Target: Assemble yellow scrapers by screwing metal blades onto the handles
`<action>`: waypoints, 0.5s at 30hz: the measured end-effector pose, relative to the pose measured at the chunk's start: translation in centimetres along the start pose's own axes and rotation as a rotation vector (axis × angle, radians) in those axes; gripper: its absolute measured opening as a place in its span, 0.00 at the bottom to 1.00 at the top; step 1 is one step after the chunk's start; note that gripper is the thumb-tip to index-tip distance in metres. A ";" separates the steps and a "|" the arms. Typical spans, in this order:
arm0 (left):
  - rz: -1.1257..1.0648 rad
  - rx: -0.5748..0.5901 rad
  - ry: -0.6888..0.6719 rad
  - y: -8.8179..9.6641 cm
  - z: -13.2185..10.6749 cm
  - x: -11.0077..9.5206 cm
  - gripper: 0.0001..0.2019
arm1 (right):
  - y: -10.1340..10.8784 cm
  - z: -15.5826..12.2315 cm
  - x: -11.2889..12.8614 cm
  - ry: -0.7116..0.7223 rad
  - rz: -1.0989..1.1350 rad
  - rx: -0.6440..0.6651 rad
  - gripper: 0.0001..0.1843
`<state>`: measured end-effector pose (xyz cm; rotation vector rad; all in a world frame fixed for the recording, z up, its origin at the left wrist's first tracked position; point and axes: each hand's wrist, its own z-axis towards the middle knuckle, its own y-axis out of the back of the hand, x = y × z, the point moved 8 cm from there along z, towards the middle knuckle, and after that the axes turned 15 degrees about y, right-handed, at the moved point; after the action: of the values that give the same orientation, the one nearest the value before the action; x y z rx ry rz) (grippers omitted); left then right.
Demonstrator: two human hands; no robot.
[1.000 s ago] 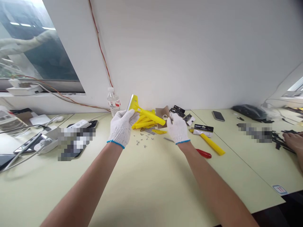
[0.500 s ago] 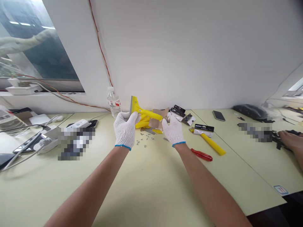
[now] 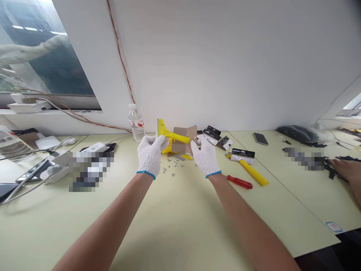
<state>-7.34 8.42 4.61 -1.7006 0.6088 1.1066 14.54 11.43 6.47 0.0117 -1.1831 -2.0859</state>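
A yellow scraper [image 3: 175,136] with a blade along its head is held in my gloved left hand [image 3: 149,156], pinched near the head, its handle pointing right. My gloved right hand [image 3: 205,156] grips the right edge of a brown folded card [image 3: 180,147], which is spread open just behind the scraper's handle. More yellow scraper parts [image 3: 166,149] lie on the table behind my left hand, partly hidden. In front of them are loose metal blades [image 3: 180,158] and several small screws [image 3: 173,174].
To the right lie black card labels [image 3: 225,142], a red-handled screwdriver [image 3: 239,182], another yellow scraper [image 3: 254,172] with a label, and a phone [image 3: 260,138]. A water bottle [image 3: 137,124] stands by the wall. Power strips and cables [image 3: 53,175] occupy the left. Another person's hand [image 3: 348,169] is at far right.
My right hand has brought the brown card left and opened it wider behind the scraper handle. The scraper in my left hand has dropped slightly.
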 end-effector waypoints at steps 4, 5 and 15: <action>0.110 0.091 0.022 -1.7 -1.2 1.2 0.13 | 1.0 -0.1 2.1 -0.059 0.058 -0.060 0.32; 0.187 0.108 0.019 -2.1 -1.6 1.4 0.13 | 1.2 -0.1 2.7 -0.074 0.074 -0.083 0.31; 0.926 0.029 -0.287 -4.2 -4.1 -1.7 0.12 | 4.7 0.4 4.5 -0.097 0.172 -0.200 0.25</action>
<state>-3.15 6.13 8.46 -1.1787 1.2689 1.9192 13.86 7.58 11.62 -0.2775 -0.9888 -2.0608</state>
